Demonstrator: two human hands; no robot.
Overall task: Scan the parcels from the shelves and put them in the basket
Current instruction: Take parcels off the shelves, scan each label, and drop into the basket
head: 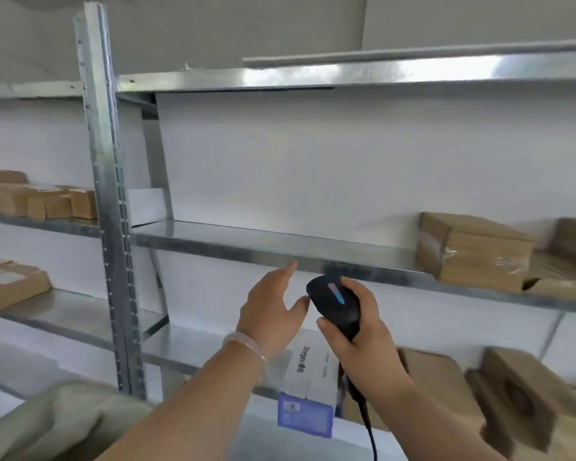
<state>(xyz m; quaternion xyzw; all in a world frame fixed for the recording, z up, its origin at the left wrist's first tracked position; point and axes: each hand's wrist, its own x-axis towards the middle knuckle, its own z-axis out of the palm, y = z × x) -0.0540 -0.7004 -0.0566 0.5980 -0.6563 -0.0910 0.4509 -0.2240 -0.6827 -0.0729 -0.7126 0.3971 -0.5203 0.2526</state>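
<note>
My right hand [363,331] grips a black barcode scanner [335,302] with a blue and red light on its head; its cable hangs down past my wrist. My left hand [273,307] is raised beside the scanner with fingers straight and holds nothing, just below the front edge of the middle metal shelf [246,242]. A white and blue box [308,384] lies on the lower shelf under both hands. Brown cardboard parcels [473,251] sit at the right end of the middle shelf. No basket is in view.
More brown parcels lie on the lower shelf at right [499,394] and on the left-hand shelves [37,199], [7,284]. A grey metal upright post [110,207] divides the two shelf bays. A top shelf [346,76] runs overhead.
</note>
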